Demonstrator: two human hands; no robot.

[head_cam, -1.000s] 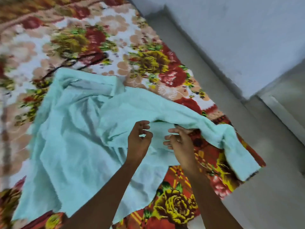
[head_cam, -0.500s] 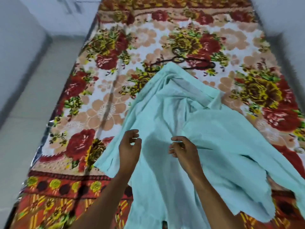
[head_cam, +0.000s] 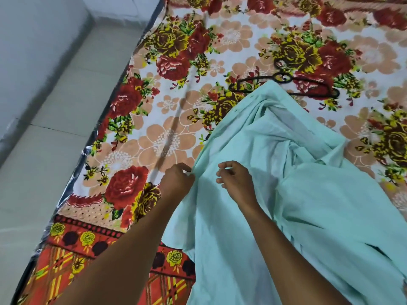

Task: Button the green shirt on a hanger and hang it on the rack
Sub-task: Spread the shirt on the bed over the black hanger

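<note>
Item: green shirt, spread crumpled on the floral bedspread, long axis running from the hem near me up to the collar end, which points away and overlaps the black hanger. I read my left hand as pinching the shirt's left front edge; my right hand hovers over the cloth just beside it, fingers loosely curled, holding nothing that I can see. The hanger lies well beyond both hands, the right marginally nearer. No rack in view.
</note>
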